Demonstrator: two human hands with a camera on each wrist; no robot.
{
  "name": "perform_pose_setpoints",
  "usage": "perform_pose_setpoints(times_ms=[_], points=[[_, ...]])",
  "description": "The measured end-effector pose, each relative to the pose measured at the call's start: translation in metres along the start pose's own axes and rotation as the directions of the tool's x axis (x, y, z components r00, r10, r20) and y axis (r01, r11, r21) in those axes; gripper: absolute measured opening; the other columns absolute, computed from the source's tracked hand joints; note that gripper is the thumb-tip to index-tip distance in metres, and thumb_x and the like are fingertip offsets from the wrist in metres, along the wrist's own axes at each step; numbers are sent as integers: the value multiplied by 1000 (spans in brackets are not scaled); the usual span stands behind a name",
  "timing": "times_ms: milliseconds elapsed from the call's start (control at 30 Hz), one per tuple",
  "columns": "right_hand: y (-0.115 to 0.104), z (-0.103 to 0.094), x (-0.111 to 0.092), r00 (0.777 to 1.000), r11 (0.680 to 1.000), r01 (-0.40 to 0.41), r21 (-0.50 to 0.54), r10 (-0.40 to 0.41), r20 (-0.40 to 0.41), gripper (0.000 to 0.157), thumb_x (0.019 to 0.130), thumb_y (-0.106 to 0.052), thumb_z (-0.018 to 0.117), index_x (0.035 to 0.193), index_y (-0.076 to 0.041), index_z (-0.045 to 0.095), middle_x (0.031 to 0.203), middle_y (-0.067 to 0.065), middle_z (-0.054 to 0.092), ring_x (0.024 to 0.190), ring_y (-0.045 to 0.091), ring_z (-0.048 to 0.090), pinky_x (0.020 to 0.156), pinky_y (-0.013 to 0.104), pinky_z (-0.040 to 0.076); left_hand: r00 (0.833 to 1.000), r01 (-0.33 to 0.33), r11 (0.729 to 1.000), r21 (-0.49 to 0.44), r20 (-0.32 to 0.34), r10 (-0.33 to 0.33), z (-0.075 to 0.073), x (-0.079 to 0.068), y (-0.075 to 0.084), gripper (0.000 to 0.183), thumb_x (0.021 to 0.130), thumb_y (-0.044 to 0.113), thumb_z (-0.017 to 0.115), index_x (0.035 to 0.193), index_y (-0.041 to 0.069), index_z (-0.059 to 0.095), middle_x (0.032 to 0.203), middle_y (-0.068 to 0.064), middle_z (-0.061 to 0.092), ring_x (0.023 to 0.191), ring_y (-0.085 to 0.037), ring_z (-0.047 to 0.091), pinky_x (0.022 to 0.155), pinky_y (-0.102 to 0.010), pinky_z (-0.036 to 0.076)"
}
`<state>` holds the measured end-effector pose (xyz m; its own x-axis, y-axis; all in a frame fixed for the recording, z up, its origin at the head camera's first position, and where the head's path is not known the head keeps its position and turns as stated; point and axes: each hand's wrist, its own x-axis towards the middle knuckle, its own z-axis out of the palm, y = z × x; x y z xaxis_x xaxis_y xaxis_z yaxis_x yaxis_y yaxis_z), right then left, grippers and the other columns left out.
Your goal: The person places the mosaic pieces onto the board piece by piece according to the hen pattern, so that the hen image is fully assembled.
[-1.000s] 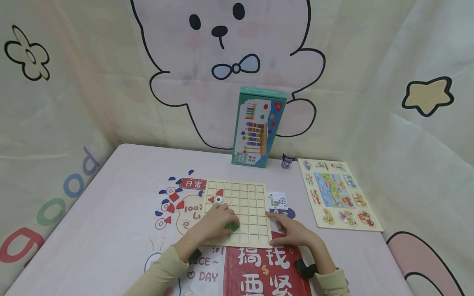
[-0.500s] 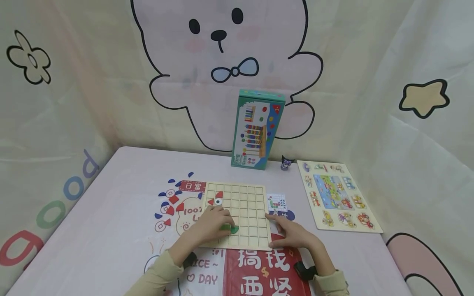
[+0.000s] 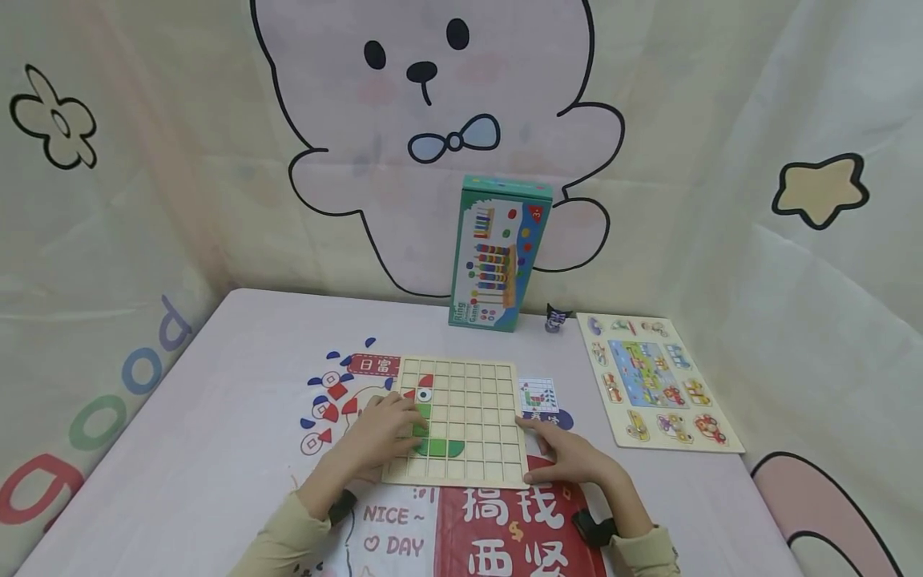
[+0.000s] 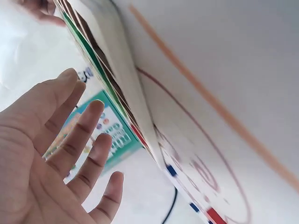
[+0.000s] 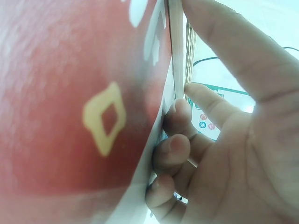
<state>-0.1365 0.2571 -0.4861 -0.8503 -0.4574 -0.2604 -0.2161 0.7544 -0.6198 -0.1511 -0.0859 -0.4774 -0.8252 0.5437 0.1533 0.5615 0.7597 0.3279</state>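
Note:
On the table lies a pale wooden grid board [image 3: 485,417]. My left hand [image 3: 380,428] hovers over its left side, fingers loosely bent; the left wrist view shows nothing in its grasp. Beside those fingers, green pieces [image 3: 437,447] form an L in the grid, partly covered by the hand. Above them sit a white eye tile [image 3: 424,394] and a red piece [image 3: 428,381]. My right hand [image 3: 573,455] touches the board's right edge with its extended index finger and its thumb, the latter near the front corner; its other fingers curl beside the edge in the right wrist view.
Several loose red pieces [image 3: 337,391] and blue half-round pieces [image 3: 316,381] lie left of the board. A printed pattern card [image 3: 538,395] is at its right. Farther back stand a green toy box [image 3: 497,256] and a small figurine [image 3: 555,319], near a picture puzzle board [image 3: 659,385].
My left hand has slid left across the board from the green half-round end piece, leaving it in the grid and uncovering more green pieces. The right hand stays at the edge.

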Motion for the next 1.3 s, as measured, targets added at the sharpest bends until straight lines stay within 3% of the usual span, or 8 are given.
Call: perform_pose_setpoints(times_ms=[233, 400, 567, 800, 1133, 1300], points=[[1, 1, 0, 1000, 1000, -6, -5, 6, -2, 86, 69, -43, 77, 142, -19, 37, 91, 0, 49, 87, 17, 45, 67, 33, 39, 997, 63, 998, 1, -47, -63, -6, -9, -20, 14, 79, 24, 72, 93, 25, 72, 97, 9, 64, 97, -15, 50, 93, -46, 35], [1, 1, 0, 1000, 1000, -3, -16, 3, -8, 86, 69, -44, 77, 142, -19, 37, 87, 0, 46, 84, 16, 44, 65, 32, 37, 990, 139, 990, 18, -39, -139, -10, -15, -33, 14, 81, 25, 69, 94, 25, 72, 98, 9, 64, 96, -15, 50, 90, -46, 38], [2, 1, 1, 1000, 1000, 0, -23, 0, -12, 86, 69, -45, 76, 141, -20, 37, 87, 0, 45, 84, 16, 44, 65, 32, 37, 978, 206, 979, 8, -38, -206, -15, -22, -43, 17, 79, 25, 71, 96, 23, 73, 101, 7, 65, 94, -15, 50, 85, -45, 38], [3, 2, 0, 1000, 1000, -4, -12, 4, -10, 86, 69, -45, 76, 141, -20, 37, 89, -1, 46, 86, 16, 44, 66, 33, 38, 956, 280, 959, 40, -104, -274, -22, -34, -54, 19, 73, 17, 72, 92, 19, 72, 94, 2, 65, 88, -20, 52, 76, -45, 40], [2, 1, 0, 1000, 1000, -4, -2, 4, -9, 86, 70, -44, 76, 142, -19, 37, 88, 1, 45, 84, 16, 44, 65, 33, 37, 929, 363, 932, 15, -83, -361, -27, -47, -69, 22, 74, 17, 72, 96, 15, 71, 100, -4, 64, 86, -23, 47, 74, -45, 40], [3, 1, 0, 1000, 1000, -3, 4, 3, -7, 85, 70, -44, 76, 142, -20, 37, 88, 1, 45, 85, 16, 44, 65, 33, 37, 914, 400, 916, 30, -86, -396, -30, -51, -73, 21, 74, 17, 75, 95, 13, 71, 93, -5, 62, 84, -25, 47, 74, -46, 41]])
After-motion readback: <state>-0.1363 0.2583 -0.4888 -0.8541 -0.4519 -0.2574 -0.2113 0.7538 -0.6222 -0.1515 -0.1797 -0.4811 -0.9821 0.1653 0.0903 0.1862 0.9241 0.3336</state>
